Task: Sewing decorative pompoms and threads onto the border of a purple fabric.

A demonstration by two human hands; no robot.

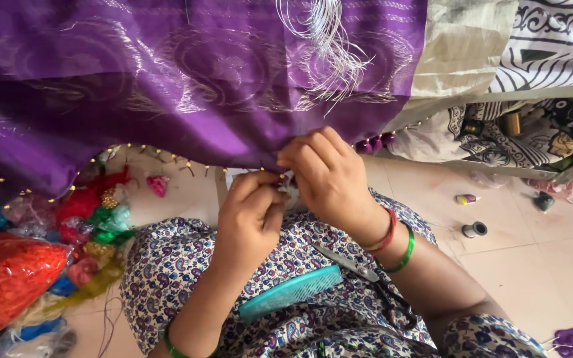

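A shiny purple cloth (pixel 187 79) with woven circle patterns hangs across the top of the view, with small gold beads along its lower edge. My left hand (pixel 250 215) and my right hand (pixel 329 176) meet at that edge, both pinching it and a small whitish tuft of thread between the fingertips. A bundle of white threads (pixel 326 33) lies on the cloth above. On my lap, over a patterned dress, rest a teal comb (pixel 290 292) and a pair of scissors (pixel 366 275). Red and green bangles circle my right wrist.
Bags and bundles of red, green and yellow thread (pixel 94 219) pile up at the left on the floor. Two thread spools (pixel 474 229) lie on the tiled floor at right. Patterned fabrics (pixel 545 40) sit on a shelf at the upper right.
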